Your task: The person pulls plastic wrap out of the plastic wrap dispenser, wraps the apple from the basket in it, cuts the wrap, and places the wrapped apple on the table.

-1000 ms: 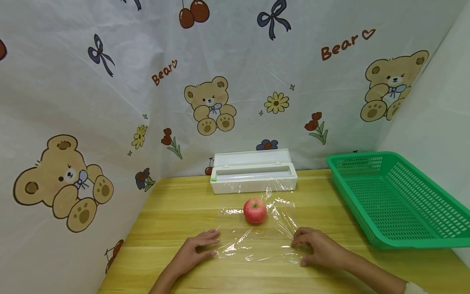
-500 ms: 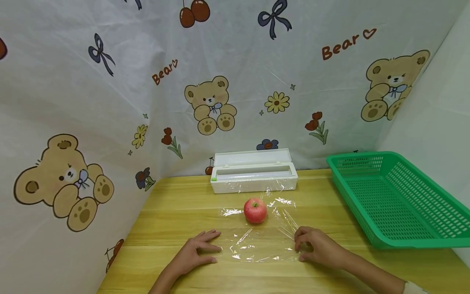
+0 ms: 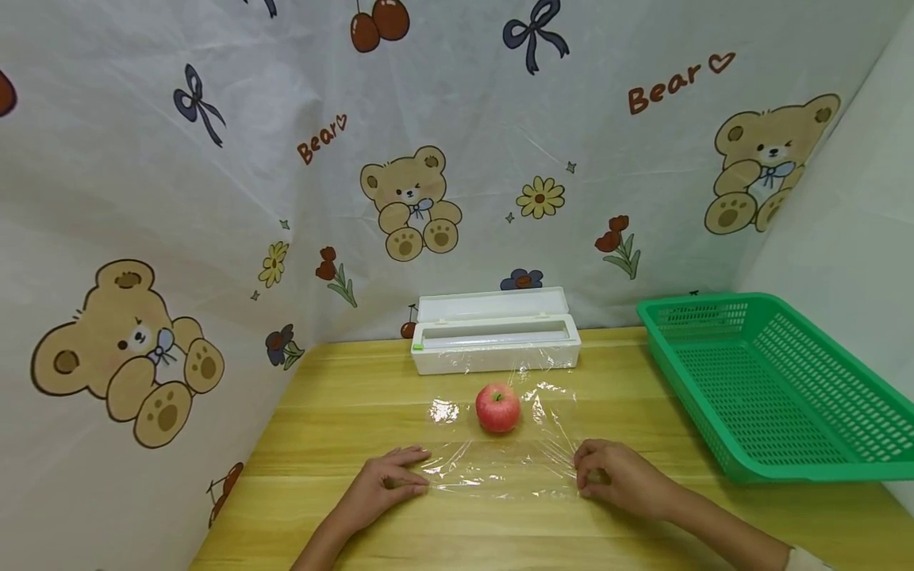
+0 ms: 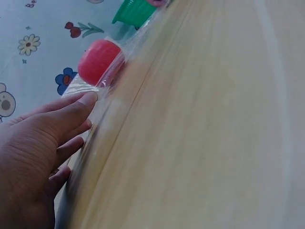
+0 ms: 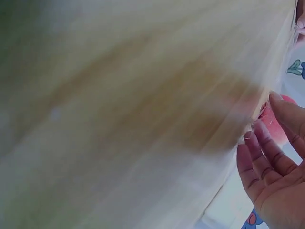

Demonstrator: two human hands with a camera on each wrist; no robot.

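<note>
A clear sheet of plastic wrap stretches from the dispenser box toward the person, with glossy creases. On it, in the middle, sits a red apple, stem up. The left hand pinches the sheet's near left corner between thumb and forefinger; in the left wrist view the film runs taut from these fingertips, the other fingers spread below. At the near right corner, the right hand pinches the wrap with thumb and fingers. In the right wrist view the apple shows partly behind this hand.
The white dispenser box stands at the back with its lid raised and a roll inside. A green plastic basket occupies the right side of the wooden table. A bear-printed cloth hangs behind.
The left thumb has moved up toward the fingers and now pinches the wrap's corner. The wrap's near edge has straightened between both hands. Apple, box and basket stay in place.
</note>
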